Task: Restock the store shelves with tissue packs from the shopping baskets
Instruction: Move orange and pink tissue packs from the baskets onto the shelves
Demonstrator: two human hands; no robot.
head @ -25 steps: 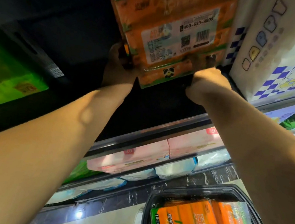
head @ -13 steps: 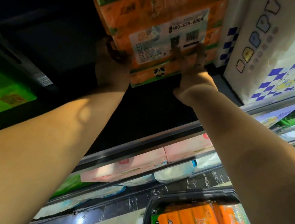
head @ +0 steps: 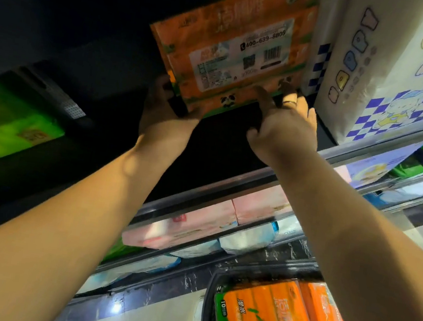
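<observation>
Far left: a green pack on the dark shelf. Centre: the left hand grips the lower-left corner of the orange tissue pack, which stands on that shelf just beside a white chequered pack. The right hand, fingers extended, presses the orange tissue pack's lower-right edge. Below: pink packs on a lower shelf. Lower right: a black shopping basket holding orange packs.

At twelve o'clock the orange plastic-wrapped tissue pack is edged in green; at two, a white wrapped pack shows blue checks and yellow shapes; at nine, a bright green wrapped pack.
</observation>
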